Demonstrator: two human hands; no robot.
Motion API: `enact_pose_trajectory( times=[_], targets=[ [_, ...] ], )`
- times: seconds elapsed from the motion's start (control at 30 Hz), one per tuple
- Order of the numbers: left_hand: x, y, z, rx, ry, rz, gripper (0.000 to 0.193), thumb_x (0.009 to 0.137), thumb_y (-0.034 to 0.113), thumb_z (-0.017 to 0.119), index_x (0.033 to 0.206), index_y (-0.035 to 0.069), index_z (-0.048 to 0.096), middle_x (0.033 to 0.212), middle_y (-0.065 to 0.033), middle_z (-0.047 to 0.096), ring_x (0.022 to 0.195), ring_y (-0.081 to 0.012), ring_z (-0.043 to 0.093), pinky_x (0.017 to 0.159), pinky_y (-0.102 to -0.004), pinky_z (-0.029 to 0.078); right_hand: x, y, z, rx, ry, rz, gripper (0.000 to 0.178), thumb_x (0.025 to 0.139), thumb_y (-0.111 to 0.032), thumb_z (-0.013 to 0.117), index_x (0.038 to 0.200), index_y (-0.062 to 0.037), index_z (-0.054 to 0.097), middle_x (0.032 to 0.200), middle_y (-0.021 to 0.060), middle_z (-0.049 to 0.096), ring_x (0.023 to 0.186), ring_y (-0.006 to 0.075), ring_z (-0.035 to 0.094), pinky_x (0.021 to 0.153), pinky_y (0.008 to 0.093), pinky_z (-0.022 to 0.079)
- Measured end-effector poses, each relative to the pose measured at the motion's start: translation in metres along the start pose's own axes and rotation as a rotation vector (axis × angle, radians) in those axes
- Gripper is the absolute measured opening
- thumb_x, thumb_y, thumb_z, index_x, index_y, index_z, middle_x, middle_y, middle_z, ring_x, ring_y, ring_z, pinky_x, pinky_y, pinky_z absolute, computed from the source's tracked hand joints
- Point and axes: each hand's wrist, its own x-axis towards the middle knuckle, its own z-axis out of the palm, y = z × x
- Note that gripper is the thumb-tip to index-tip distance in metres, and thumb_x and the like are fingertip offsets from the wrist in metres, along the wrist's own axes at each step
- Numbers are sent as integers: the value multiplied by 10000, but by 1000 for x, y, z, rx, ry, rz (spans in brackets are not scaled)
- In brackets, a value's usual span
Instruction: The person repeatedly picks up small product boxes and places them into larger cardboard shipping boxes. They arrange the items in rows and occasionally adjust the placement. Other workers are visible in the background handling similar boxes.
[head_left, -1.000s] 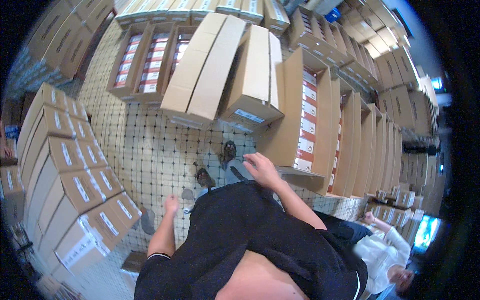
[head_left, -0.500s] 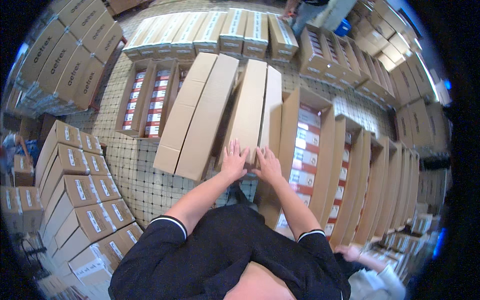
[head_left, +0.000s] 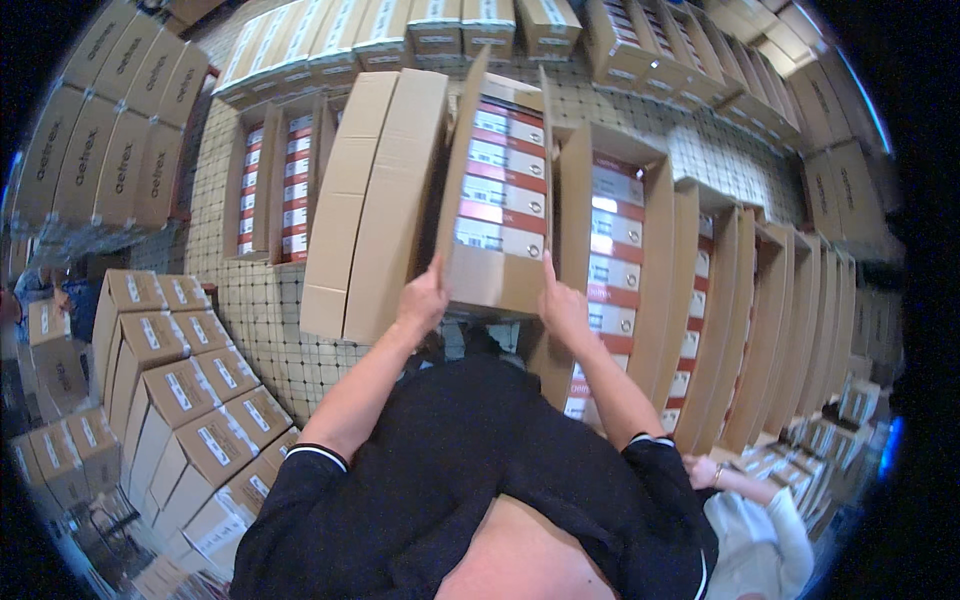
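In front of me stands an open cardboard carton (head_left: 500,285) with its long flaps raised. Inside it a row of white and red shoeboxes (head_left: 500,195) shows. My left hand (head_left: 424,300) is closed at the near end of the carton's left flap (head_left: 462,150), its fingertips partly hidden. At the near right corner, my right hand (head_left: 562,305) touches the carton's edge, index finger stretched out and the other fingers loosely bent. Just left of this carton is another carton (head_left: 375,200) with its top flaps folded down.
To the right, open cartons (head_left: 640,260) of shoeboxes stand in a row. Closed cartons (head_left: 385,30) line the far side. Stacked cartons (head_left: 200,390) are at left, on the tiled floor (head_left: 265,310). Another person's hand (head_left: 703,470) shows at lower right.
The carton's top flaps, closed beneath both my hands before, now stand up and uncover the shoeboxes. My hands have moved apart to its two near corners.
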Motion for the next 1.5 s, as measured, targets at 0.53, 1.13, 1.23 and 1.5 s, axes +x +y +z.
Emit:
enact_pose_trajectory(
  times=[0.53, 1.13, 1.23, 1.5],
  targets=[
    [86, 33, -109, -57, 248, 60, 429, 931, 308, 500, 790, -63, 663, 798, -312, 621, 803, -460, 640, 743, -528, 498, 98, -5, -154, 101, 183, -40, 514, 875, -271, 484, 1386, -220, 492, 1038, 232, 669, 990, 407, 631, 896, 492, 481],
    [55, -1, -75, -132, 125, 32, 356, 944, 288, 485, 947, -36, 632, 871, -310, 640, 883, -467, 631, 781, -520, 502, 58, -2, -101, 38, 113, -76, 463, 893, -251, 494, 1352, -186, 496, 974, 231, 675, 904, 428, 641, 829, 521, 502],
    [17, -27, -50, -101, 86, -18, 348, 946, 277, 504, 928, -48, 628, 840, -297, 646, 856, -468, 636, 740, -537, 511, 21, -14, -68, 18, 18, -55, 373, 887, -241, 516, 1252, -180, 565, 922, 219, 680, 850, 413, 653, 776, 514, 523],
    [-59, -42, -20, -72, 3, 77, 425, 973, 265, 469, 1310, 7, 464, 858, -271, 660, 809, -450, 645, 726, -544, 512, -58, -58, -4, -90, -30, 172, 299, 894, -197, 497, 1175, -156, 589, 815, 189, 688, 769, 381, 681, 703, 489, 544]
  ],
)
